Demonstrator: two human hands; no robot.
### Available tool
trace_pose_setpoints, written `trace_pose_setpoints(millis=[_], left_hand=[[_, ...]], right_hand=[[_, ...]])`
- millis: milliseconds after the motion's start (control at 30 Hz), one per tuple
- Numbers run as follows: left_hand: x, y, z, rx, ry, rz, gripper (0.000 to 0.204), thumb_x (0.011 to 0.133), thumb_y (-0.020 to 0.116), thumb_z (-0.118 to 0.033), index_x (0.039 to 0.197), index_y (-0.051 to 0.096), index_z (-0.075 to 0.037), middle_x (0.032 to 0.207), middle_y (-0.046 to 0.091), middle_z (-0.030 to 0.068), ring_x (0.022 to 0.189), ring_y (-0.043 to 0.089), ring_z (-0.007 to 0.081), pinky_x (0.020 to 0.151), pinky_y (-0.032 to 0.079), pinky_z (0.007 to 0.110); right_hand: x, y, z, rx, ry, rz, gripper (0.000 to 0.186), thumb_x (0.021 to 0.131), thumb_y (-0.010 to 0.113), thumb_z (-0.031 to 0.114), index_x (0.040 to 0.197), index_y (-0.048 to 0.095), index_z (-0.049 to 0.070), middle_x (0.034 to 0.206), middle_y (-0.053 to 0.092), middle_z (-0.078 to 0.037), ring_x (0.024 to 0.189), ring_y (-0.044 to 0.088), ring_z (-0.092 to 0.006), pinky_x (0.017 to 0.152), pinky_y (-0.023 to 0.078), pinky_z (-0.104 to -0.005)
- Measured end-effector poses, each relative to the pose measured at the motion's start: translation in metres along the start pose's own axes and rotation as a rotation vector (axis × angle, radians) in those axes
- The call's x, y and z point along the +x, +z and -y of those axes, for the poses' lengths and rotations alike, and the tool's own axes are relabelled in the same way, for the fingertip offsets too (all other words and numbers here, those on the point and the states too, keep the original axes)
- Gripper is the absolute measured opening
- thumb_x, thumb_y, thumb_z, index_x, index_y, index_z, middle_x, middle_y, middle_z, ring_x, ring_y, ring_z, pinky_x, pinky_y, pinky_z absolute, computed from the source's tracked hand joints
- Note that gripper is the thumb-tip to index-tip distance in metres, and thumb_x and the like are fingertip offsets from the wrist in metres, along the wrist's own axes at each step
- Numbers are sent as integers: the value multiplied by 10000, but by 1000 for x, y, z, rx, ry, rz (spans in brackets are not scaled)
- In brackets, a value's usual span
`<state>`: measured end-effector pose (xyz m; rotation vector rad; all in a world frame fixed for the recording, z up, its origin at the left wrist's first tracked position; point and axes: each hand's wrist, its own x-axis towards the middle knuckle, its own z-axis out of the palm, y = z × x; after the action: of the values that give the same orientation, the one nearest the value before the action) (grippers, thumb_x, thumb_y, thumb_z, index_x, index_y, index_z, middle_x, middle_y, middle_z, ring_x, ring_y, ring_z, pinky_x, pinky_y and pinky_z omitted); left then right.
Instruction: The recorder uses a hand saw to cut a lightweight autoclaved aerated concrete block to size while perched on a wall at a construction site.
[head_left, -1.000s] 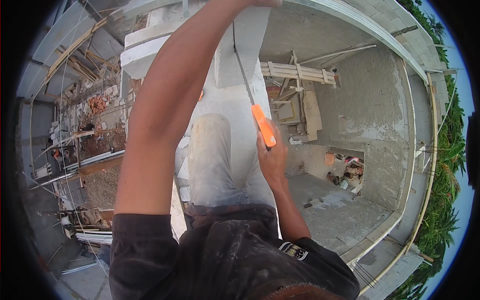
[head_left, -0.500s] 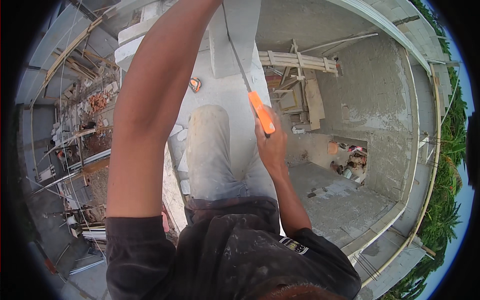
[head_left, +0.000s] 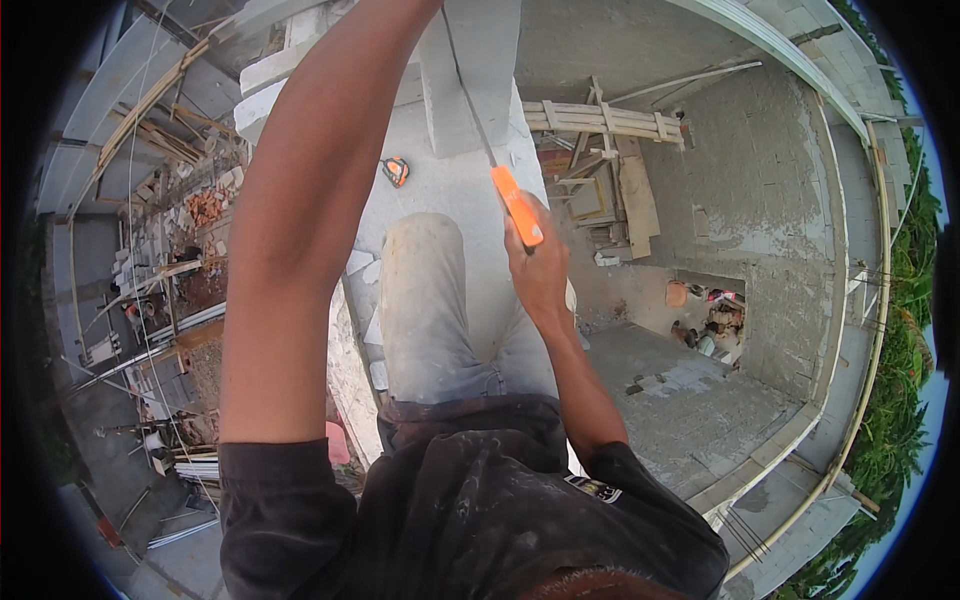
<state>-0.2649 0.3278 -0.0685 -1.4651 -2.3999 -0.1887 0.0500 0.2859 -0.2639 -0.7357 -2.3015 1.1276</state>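
Observation:
My right hand (head_left: 537, 250) is closed on the orange handle (head_left: 512, 195) of a handsaw. Its long dark blade (head_left: 478, 128) runs away from me into a pale grey block (head_left: 447, 130). My left forearm (head_left: 300, 240) reaches up past the block's left side, and its hand is out of view beyond the top edge. An orange and black tape measure (head_left: 394, 171) lies on the light ledge (head_left: 450, 180) left of the blade, just ahead of my knee (head_left: 420, 240).
More white blocks (head_left: 262, 105) stand behind my left arm, with broken chunks (head_left: 362, 262) beside my leg. Drops lie on both sides of the ledge: rubble (head_left: 205, 205) and pipes below left; a plastered room (head_left: 760, 200) with bundled timber planks (head_left: 600, 118) on the right.
My right hand and the saw handle have moved forward, up the picture. My left hand has left the top edge, and the tape measure now shows beside my arm.

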Motion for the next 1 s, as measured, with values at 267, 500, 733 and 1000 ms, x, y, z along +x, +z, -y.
trace_pose_setpoints(millis=[267,500,733,1000], left_hand=[[11,11,21,70,-51,-6,407,788,660,-445,929,766,-77,992,729,213,999,692,373,846,560,480],[6,9,6,35,18,-9,430,796,675,-473,956,758,-82,1007,726,209,1034,677,374,868,554,475],[17,16,24,21,-51,-41,415,780,671,-436,959,764,-73,1004,731,210,1028,684,374,858,556,474],[7,-1,0,67,-14,80,418,774,648,-412,966,760,-57,1015,731,214,985,696,391,849,561,484]], right_hand=[[-83,-21,-5,-10,169,43,426,935,671,107,1342,558,50,1311,633,-197,1140,667,-331,908,555,-382],[9,1,0,-12,20,16,413,953,670,142,1331,525,59,958,710,-221,790,695,-404,669,543,-427],[-42,2,-11,-26,3,0,419,948,659,110,1344,536,53,1232,663,-222,1021,697,-379,830,566,-429],[-15,8,-16,40,27,-12,421,949,666,133,1338,522,59,1096,696,-228,880,706,-389,728,564,-430]])
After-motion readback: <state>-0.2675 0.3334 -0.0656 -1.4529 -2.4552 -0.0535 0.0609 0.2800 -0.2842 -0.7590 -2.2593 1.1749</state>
